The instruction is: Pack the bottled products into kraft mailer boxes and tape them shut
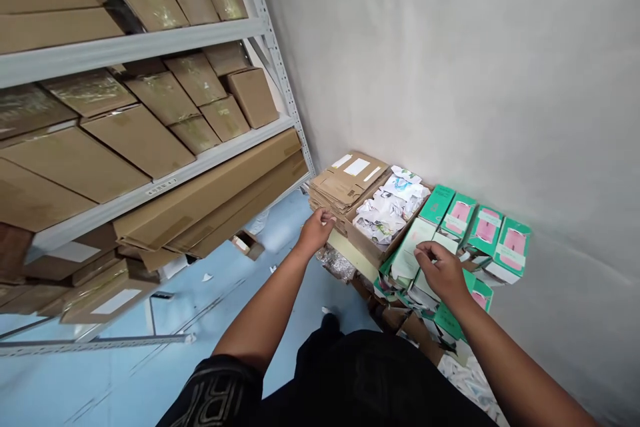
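Observation:
My left hand (316,232) hovers at the front of a stack of flattened cardboard boxes (345,183), its fingers curled in and no object visible in them. Just right of that stack, an open carton (367,248) holds crumpled printed paper (390,207). My right hand (443,270) is above several green boxes with pink pictures (486,225), thumb and fingertips drawn together. Beneath its fingertips is a pale green box surface (411,247). Whether a thin item sits in that pinch, I cannot make out.
A metal rack (215,33) on the left carries many brown cartons (140,140), with long cartons (210,200) jutting from a lower level. Clear plastic wrap (337,263) hangs below the stack. A small open box (247,245) lies on the blue floor (220,320). A grey wall (450,67) rises behind.

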### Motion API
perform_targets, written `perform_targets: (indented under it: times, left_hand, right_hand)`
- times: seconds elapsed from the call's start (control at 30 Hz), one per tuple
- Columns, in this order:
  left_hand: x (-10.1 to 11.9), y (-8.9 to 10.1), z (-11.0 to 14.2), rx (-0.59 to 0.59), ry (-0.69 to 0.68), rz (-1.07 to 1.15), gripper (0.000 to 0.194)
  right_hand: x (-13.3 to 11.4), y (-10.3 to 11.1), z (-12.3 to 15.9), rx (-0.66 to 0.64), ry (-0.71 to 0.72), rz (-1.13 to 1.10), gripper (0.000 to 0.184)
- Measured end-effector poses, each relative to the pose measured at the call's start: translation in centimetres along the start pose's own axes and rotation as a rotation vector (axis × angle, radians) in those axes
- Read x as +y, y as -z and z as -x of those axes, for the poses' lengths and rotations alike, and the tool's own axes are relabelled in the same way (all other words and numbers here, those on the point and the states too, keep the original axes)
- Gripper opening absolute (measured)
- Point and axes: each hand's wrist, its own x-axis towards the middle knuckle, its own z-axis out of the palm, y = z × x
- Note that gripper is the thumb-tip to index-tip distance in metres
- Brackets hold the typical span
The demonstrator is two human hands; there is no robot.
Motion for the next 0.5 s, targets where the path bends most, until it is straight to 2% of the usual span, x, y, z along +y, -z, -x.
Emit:
perform_targets:
  times: [0.1,0.23,0.33,0.5]
  left_hand:
    - [-1.0,1.2,-3.5,0.029,0.044,-0.046,0.035]
    - [-3.6,2.5,-9.4,0.017,0.055,-0.098,0.035]
    - [-6.0,3.3,-14.3,-0.015,0.035,-0.148,0.037]
    - [-9.4,4.4,-22.1,-0.087,-0.049,-0.254,0.047]
  right_hand:
    - [-0.8,-1.6,-1.7,-0.031,-0.016,0.008,0.036]
    - [-2.1,-4.7,-4.3,-0.020,-0.039,0.033,0.033]
    - [-3.3,-8.3,-6.6,0.002,-0.081,0.053,0.030]
    - [-5.8,-15.4,-10.8,0.004,-0.153,0.125,0.030]
